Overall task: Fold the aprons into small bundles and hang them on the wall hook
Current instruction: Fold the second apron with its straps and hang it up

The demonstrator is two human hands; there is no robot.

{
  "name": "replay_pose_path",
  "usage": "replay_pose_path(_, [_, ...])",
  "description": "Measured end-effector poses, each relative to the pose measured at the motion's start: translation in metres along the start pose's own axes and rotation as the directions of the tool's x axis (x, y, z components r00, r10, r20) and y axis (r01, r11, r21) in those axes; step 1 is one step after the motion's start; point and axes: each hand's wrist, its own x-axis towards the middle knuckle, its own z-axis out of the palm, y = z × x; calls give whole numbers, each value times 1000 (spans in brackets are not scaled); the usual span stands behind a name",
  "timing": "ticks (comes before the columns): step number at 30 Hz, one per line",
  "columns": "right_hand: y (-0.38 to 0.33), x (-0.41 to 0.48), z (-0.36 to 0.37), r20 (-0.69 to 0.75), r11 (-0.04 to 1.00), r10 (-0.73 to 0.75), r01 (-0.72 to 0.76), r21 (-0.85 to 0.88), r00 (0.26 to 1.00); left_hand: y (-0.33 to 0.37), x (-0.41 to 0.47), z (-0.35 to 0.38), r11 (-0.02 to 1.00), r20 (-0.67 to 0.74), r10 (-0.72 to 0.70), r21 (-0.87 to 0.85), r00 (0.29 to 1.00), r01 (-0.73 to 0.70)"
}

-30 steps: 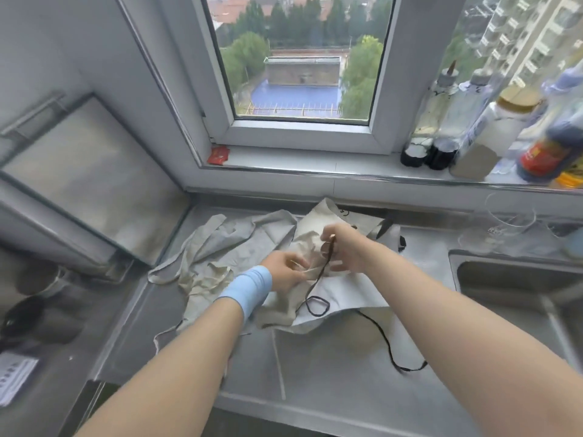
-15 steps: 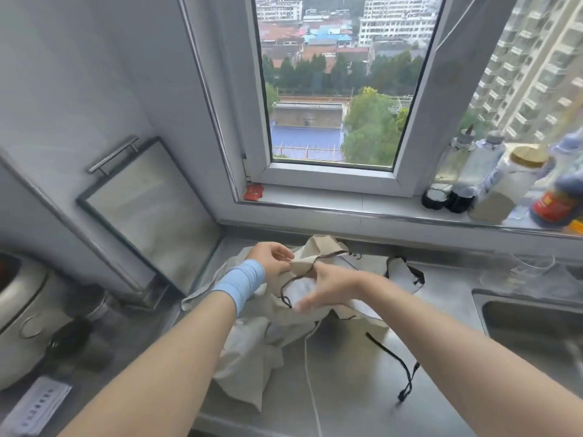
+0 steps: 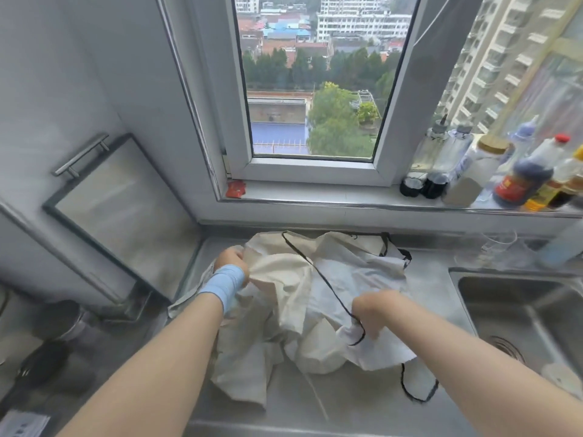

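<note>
A crumpled heap of cream and white aprons (image 3: 293,298) lies on the steel counter (image 3: 284,405) below the window. A thin black strap (image 3: 328,288) runs across the cloth from the back to the front. My left hand (image 3: 230,258), with a light blue wristband, grips the cream cloth at the heap's left side. My right hand (image 3: 372,310) pinches the black strap and white cloth at the heap's front right. A loose loop of black strap (image 3: 416,392) trails on the counter in front. No wall hook is in view.
A steel sink (image 3: 517,313) sits to the right. Bottles and jars (image 3: 504,171) line the window sill. A steel board with a handle (image 3: 116,212) leans on the left wall. A red packet (image 3: 235,188) lies on the sill. Dark pot lids rest at lower left.
My hands have moved apart: the left stays at the heap's left side, the right has pulled the strap down and to the right. The view has tilted up.
</note>
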Motion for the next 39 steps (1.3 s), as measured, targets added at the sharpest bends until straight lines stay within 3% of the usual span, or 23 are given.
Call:
replay_pose_path(1, [-2,3,0,14,996,6,-7,85,1000,-3,1,-1,997,29,-5,71,1000,3])
replay_pose_path(3, [-6,9,-8,-102,921,8,32,388,995,-6,2,2,982,15,47,184,999,-49])
replay_pose_path(6, [-26,20,-26,-289,567,119,174,805,950,2,-5,11,938,-13,277,219,961,-268])
replay_pose_path(7, [-37,23,-30,-284,451,144,193,871,948,5,-11,16,910,56,346,224,937,-350])
replay_pose_path(9, [-58,27,-35,-233,371,162,159,915,959,6,-25,28,849,326,370,260,870,-459])
replay_pose_path(11, [-74,33,-32,-170,418,156,90,904,973,-2,-38,40,767,542,266,383,797,-515])
replay_pose_path(13, [-87,41,-21,-120,411,136,54,910,983,-19,-41,49,666,609,199,491,768,-562])
replay_pose_path(16, [-98,44,-3,-199,377,188,116,919,962,-44,-40,56,628,620,173,529,765,-571])
replay_pose_path(18, [-103,34,6,-302,443,220,181,878,927,-56,-36,58,651,587,201,518,784,-555])
replay_pose_path(20, [-106,18,11,-357,526,161,227,820,920,-66,-36,61,665,539,235,518,809,-538])
replay_pose_path(23, [-108,-4,26,-210,718,17,134,683,978,-76,-42,66,597,496,276,583,823,-552])
replay_pose_path(25, [-105,-11,38,-77,776,-1,49,629,997,-77,-50,67,458,520,356,627,776,-630])
replay_pose_path(27, [-99,-15,48,-29,797,-9,25,604,1000,-74,-61,68,221,646,434,600,629,-769])
replay_pose_path(28, [-95,-18,51,-19,803,-16,24,595,1000,-72,-66,68,117,718,421,564,555,-818])
replay_pose_path(30, [-86,-25,53,-18,830,-30,35,557,999,-72,-75,67,-2,791,350,537,502,-844])
replay_pose_path(32, [-78,-34,55,-19,842,-55,56,536,998,-73,-83,62,-64,786,309,579,536,-813])
replay_pose_path(35, [-69,-48,59,-32,865,-82,87,493,996,-74,-92,49,-53,689,318,699,651,-713])
replay_pose_path(37, [-64,-58,67,-68,866,-79,102,489,995,-74,-100,41,4,608,336,763,719,-646])
replay_pose_path(39, [-59,-66,79,-168,845,-60,140,516,984,-76,-107,32,141,495,374,806,784,-575])
